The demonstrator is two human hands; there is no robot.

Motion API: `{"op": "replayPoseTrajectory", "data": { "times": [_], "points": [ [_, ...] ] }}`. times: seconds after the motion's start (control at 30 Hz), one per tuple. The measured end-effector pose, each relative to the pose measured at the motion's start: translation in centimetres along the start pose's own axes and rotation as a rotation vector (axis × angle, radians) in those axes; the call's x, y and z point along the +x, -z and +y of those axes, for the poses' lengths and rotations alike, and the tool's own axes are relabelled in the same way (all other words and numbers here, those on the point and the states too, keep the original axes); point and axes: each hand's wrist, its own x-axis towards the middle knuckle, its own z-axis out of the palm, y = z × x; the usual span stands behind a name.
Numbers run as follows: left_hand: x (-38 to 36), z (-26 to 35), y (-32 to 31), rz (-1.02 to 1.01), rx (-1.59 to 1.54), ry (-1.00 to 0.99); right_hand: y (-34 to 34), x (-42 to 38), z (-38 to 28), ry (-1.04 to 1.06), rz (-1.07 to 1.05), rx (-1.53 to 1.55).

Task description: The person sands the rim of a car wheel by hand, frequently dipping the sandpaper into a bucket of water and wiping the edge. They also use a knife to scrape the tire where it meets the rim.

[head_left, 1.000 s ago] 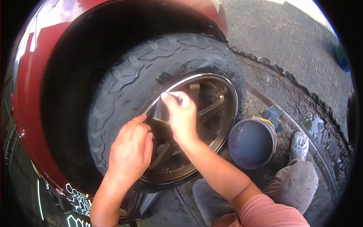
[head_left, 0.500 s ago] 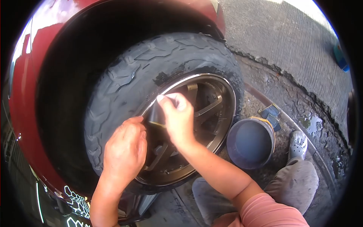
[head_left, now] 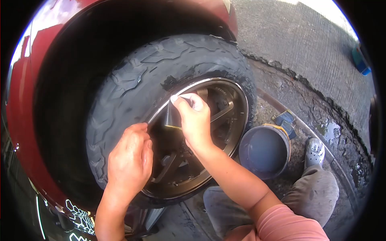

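Observation:
A bronze multi-spoke wheel rim (head_left: 240, 120) with a bright lip sits inside a large black tire (head_left: 120, 94). Pinched between the thumb and fingers of my right hand (head_left: 196, 120) is a thin, dark, bent sheet that looks like sandpaper (head_left: 173, 117), with a yellowish lower edge. My right fingertips are at the upper left of the rim's lip. Lower on the same side, my left hand (head_left: 130, 158) is closed, its curled fingers against the rim's edge; its fingertips are partly hidden.
A bucket of cloudy liquid (head_left: 265, 152) stands right of the wheel, beside dark blue-grey pieces (head_left: 285, 120). The red car body (head_left: 20, 116) arches over the tire. My foot in a grey clog (head_left: 315, 150) is near the bucket. Cracked, wet concrete (head_left: 309, 92) runs along the right.
My right hand has moved slightly up and right along the rim with the sandpaper, whose dark face now shows more clearly. My left hand stays at the rim's edge. The view has shifted slightly.

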Motion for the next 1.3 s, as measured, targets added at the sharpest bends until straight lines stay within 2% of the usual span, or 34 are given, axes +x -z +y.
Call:
{"op": "replayPoseTrajectory", "data": {
  "times": [0.1, 0.13, 0.17, 0.23, 0.3, 0.37, 0.43, 0.5, 0.53, 0.57, 0.63, 0.67, 0.7, 0.77, 0.83, 0.9, 0.93, 1.03, 1.1, 1.17, 1.23, 1.3],
  "points": [
    [0.0, 0.4, -0.1, 0.012, 0.045, 0.0, -1.5, -2.3, 2.2, 0.117, -0.063, -0.153],
    [0.1, 0.3, -0.2, 0.008, 0.042, -0.008, -1.9, -3.3, 2.1, -0.003, -0.114, -0.099],
    [0.0, 0.1, -0.2, 0.0, 0.039, -0.015, -1.4, -2.5, 2.6, 0.093, -0.148, -0.157],
    [-0.1, -0.1, -0.1, -0.009, 0.042, -0.027, -0.8, -1.0, 0.4, -0.002, -0.037, -0.041],
    [0.0, 0.1, -0.1, -0.009, 0.048, -0.037, 0.0, 0.5, 0.3, 0.0, 0.05, 0.038],
    [0.1, 0.4, -0.1, -0.001, 0.071, -0.033, -1.2, -1.1, 1.4, -0.011, 0.056, -0.055],
    [0.3, 0.5, -0.3, 0.003, 0.073, -0.029, -1.1, -1.9, 1.0, -0.124, -0.041, -0.087],
    [0.1, 0.3, -0.3, -0.002, 0.063, -0.024, 0.0, -0.3, 1.0, 0.031, -0.001, -0.045],
    [0.1, 0.2, -0.2, 0.001, 0.07, -0.04, 0.4, 1.1, 0.8, 0.11, 0.101, -0.001],
    [0.2, 0.2, -0.1, 0.004, 0.075, -0.054, 1.4, 1.8, 0.1, 0.03, 0.102, 0.11],
    [0.5, 0.5, -0.1, 0.005, 0.089, -0.067, 0.0, 0.5, 0.0, -0.032, 0.151, 0.022],
    [0.5, 0.6, -0.2, 0.003, 0.095, -0.058, -0.7, 0.0, 1.5, 0.078, 0.118, -0.006],
    [0.5, 0.7, -0.4, 0.004, 0.098, -0.045, -0.9, -1.0, 0.7, -0.075, 0.048, -0.03],
    [0.5, 0.5, -0.3, -0.012, 0.083, -0.052, 0.4, 0.1, 0.4, -0.017, 0.01, -0.073],
    [0.5, 0.4, -0.1, -0.006, 0.083, -0.05, 1.6, 2.6, -0.2, 0.058, 0.153, 0.15],
    [0.5, 0.6, -0.2, 0.001, 0.092, -0.055, 1.7, 2.6, 0.4, 0.022, 0.213, 0.122],
    [0.5, 0.6, -0.4, 0.011, 0.133, -0.069, 0.5, 1.6, 0.8, 0.039, 0.198, 0.093],
    [0.4, 0.5, -0.8, 0.025, 0.208, -0.09, 0.0, -0.1, 0.2, -0.111, 0.042, -0.03],
    [0.3, 0.4, -0.6, 0.01, 0.205, -0.098, 1.7, 2.3, 0.3, 0.003, 0.159, 0.065],
    [0.1, 0.6, -0.6, 0.013, 0.207, -0.09, 3.1, 3.5, -0.9, 0.048, 0.161, 0.155],
    [0.2, 0.6, -0.8, 0.018, 0.221, -0.099, 1.2, 2.0, 0.6, 0.001, 0.18, 0.099],
    [0.2, 0.6, -1.2, 0.037, 0.247, -0.097, -0.4, -0.1, 0.6, -0.116, 0.079, 0.064]
  ]
}}
